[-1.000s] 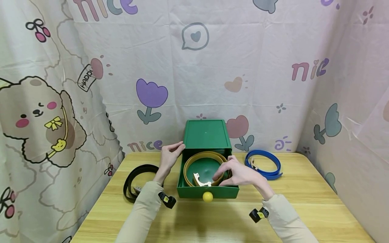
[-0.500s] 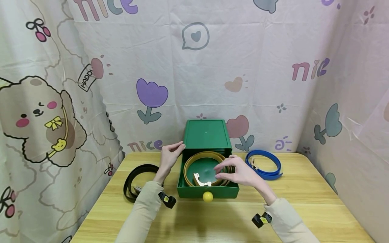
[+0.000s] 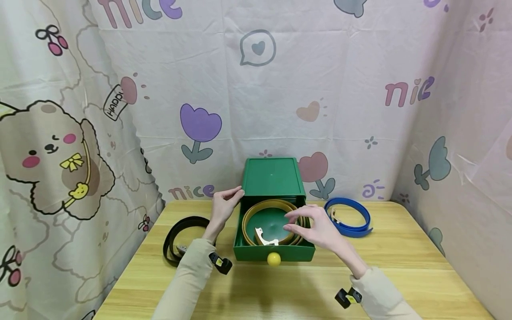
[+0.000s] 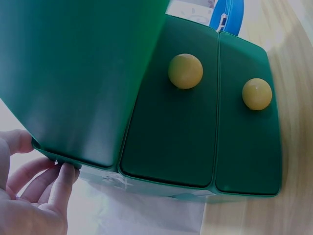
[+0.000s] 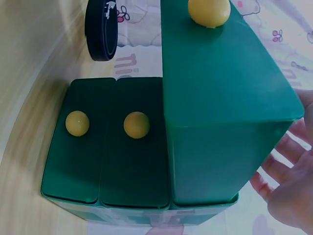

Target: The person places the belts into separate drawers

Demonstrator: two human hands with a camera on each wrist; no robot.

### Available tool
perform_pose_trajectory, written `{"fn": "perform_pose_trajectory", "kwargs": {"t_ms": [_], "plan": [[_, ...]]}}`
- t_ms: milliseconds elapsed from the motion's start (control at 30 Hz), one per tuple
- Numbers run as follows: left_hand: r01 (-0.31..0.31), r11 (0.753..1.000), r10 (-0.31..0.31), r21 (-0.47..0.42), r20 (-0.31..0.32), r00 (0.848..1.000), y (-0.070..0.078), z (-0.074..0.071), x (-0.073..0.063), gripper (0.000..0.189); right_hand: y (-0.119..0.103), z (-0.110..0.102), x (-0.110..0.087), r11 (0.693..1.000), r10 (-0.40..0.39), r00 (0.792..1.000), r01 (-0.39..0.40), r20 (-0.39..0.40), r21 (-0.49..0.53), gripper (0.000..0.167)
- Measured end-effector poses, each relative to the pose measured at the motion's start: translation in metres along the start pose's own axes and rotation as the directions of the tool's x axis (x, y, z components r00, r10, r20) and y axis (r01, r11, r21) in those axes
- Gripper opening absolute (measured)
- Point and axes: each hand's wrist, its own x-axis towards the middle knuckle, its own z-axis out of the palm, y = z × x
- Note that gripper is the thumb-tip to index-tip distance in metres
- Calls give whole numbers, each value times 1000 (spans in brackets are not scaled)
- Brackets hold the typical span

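A green drawer cabinet (image 3: 274, 175) stands at the back middle of the table, its top drawer (image 3: 250, 254) pulled out toward me. Coiled inside that drawer is a tan belt (image 3: 249, 213) with a shiny metal buckle (image 3: 266, 238). My left hand (image 3: 224, 208) grips the cabinet's upper left front corner; in the left wrist view its thumb and fingers (image 4: 62, 188) meet that corner. Over the drawer's right side hovers my right hand (image 3: 322, 226), thumb and fingers spread apart with nothing between them. It overlaps the right part of the belt coil in the head view.
A black belt (image 3: 170, 240) lies coiled left of the cabinet, partly behind my left forearm. To the right is a coiled blue belt (image 3: 360, 229). Two lower drawers with yellow knobs (image 5: 136, 125) are closed. A printed curtain (image 3: 280, 89) hangs behind the table.
My right hand has drawn up and to the right, away from the tan belt, its fingers leaving the coil. The left hand stays at the cabinet corner.
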Motion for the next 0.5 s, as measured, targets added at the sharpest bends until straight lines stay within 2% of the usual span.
{"fn": "perform_pose_trajectory", "kwargs": {"t_ms": [133, 333, 500], "plan": [[-2, 1000, 2, -7, 1, 1000, 0, 0, 0, 31, -5, -1, -2, 1000, -3, 1000, 3, -13, 9, 24], [3, 1000, -3, -9, 3, 1000, 0, 1, 0, 31, -15, -2, -7, 994, -25, 1000, 24, 8, 104, 24], [-3, 1000, 3, -7, 3, 1000, 0, 0, 0, 31, -25, 2, -11, 989, -47, 998, 52, -40, 136, 20]]}}
